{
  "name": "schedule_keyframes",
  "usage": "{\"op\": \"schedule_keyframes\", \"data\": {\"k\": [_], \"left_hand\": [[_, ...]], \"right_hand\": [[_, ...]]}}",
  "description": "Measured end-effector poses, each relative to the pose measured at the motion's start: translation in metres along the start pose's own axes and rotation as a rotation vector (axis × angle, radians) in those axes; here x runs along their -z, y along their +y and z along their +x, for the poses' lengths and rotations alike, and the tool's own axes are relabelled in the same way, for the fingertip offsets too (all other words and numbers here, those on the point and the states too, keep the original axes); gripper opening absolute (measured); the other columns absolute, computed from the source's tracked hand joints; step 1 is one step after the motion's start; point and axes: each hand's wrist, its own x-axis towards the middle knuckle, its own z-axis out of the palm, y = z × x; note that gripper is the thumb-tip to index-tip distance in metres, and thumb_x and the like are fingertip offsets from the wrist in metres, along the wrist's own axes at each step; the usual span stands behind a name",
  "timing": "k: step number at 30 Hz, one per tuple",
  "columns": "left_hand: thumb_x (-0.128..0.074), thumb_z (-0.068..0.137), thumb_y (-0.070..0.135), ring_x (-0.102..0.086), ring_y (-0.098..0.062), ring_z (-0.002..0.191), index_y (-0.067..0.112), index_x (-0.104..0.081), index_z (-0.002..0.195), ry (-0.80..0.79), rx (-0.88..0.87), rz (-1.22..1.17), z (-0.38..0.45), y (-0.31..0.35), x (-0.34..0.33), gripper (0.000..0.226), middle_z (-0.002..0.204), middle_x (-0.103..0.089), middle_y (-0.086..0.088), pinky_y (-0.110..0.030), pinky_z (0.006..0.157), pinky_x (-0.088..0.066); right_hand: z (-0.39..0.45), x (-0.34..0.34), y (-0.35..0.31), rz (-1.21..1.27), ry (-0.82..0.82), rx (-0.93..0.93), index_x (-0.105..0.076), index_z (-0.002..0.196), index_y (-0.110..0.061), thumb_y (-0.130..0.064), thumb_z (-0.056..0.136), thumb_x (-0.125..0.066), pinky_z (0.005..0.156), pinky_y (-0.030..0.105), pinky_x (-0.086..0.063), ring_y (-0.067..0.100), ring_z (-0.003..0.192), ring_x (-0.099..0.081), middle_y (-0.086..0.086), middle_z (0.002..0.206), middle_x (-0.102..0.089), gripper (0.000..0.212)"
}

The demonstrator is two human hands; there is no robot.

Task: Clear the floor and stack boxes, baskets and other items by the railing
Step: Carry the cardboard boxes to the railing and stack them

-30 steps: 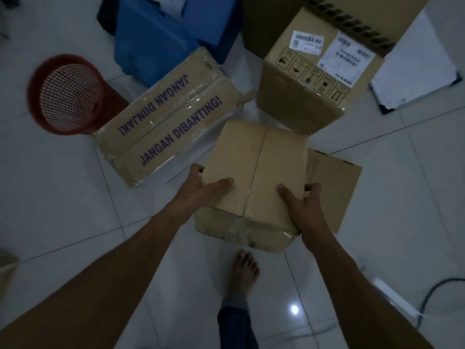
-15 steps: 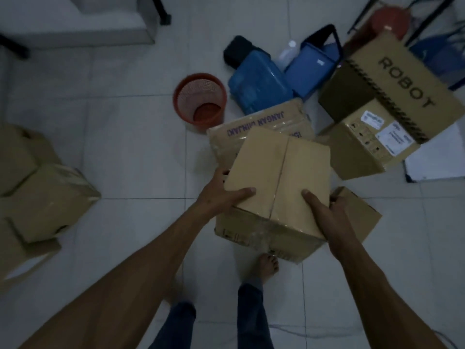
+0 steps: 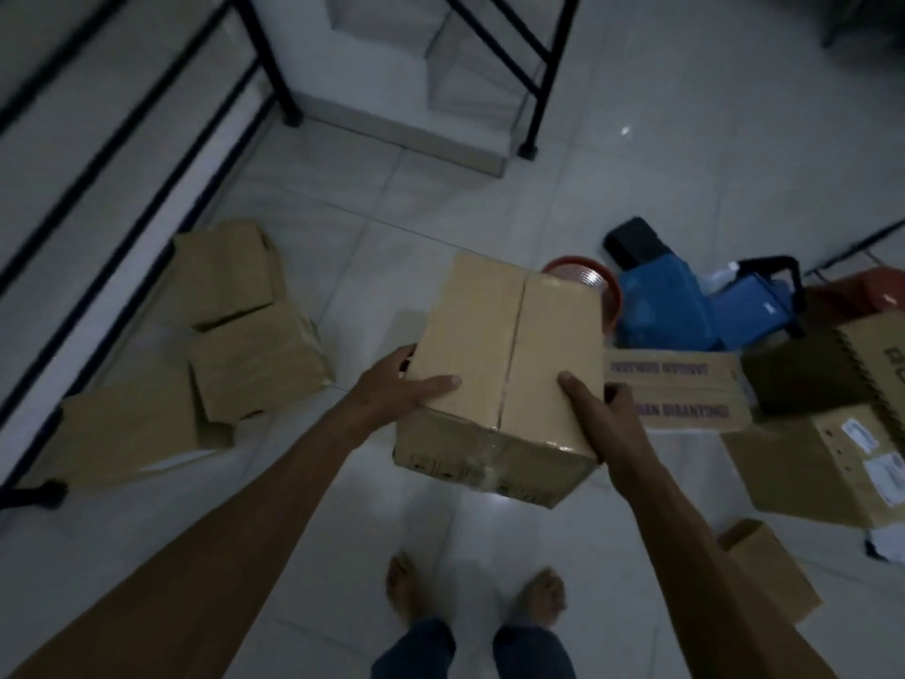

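Note:
I hold a taped cardboard box (image 3: 504,355) in the air in front of me, above the white tiled floor. My left hand (image 3: 396,384) grips its left side with the thumb on top. My right hand (image 3: 600,414) grips its right near corner. To the left, several cardboard boxes (image 3: 245,345) sit stacked beside the black railing (image 3: 122,159). On the right lie a long box with purple print (image 3: 680,389), a labelled box (image 3: 827,463) and a red mesh basket (image 3: 587,276), partly hidden behind the held box.
Blue containers (image 3: 671,306) and a black-handled blue case (image 3: 754,306) lie at the right. A dark printed box (image 3: 832,365) leans on the labelled one. A flat cardboard piece (image 3: 769,566) lies near my right arm. Stair steps (image 3: 416,115) rise beyond the railing posts. My bare feet (image 3: 475,590) stand below.
I have turned left with the box still in both hands. The pile of items has slid to the right of view, and the railing and stacked boxes have come into view on the left.

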Motion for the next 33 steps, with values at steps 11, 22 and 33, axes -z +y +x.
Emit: {"op": "schedule_keyframes", "data": {"k": [11,22,33], "left_hand": [[-0.082,0.077,0.048,-0.069,-0.014,0.108,0.031,-0.064,0.131,0.13,0.075,-0.275,0.061,-0.073,0.211,0.06,0.119,-0.072,0.009,-0.043,0.099,-0.054],[-0.071,0.092,0.026,-0.072,-0.004,0.095,0.039,-0.063,0.12,0.184,0.096,-0.525,0.279,-0.16,0.35,0.031,0.101,-0.074,0.024,-0.032,0.076,-0.059],[-0.081,0.064,0.053,-0.066,-0.023,0.113,0.042,-0.043,0.147,0.332,0.001,-0.364,0.464,-0.214,0.425,0.091,0.126,-0.066,0.008,-0.048,0.098,-0.054]], "right_hand": [[0.064,-0.224,-0.103,-0.218,-0.241,0.012,-0.039,0.142,-0.03,-0.064,0.083,-0.066,0.083,0.047,-0.058,0.022,0.104,-0.062,0.002,0.127,-0.057,0.073],[0.272,-0.428,-0.138,-0.17,-0.428,-0.177,-0.032,0.145,-0.048,-0.058,0.082,-0.073,0.079,0.063,-0.057,0.027,0.11,-0.057,0.0,0.133,-0.052,0.076],[0.429,-0.581,-0.124,-0.114,-0.134,0.07,-0.036,0.134,-0.026,-0.053,0.089,-0.063,0.088,0.057,-0.056,0.027,0.106,-0.058,0.001,0.123,-0.054,0.059]]}}
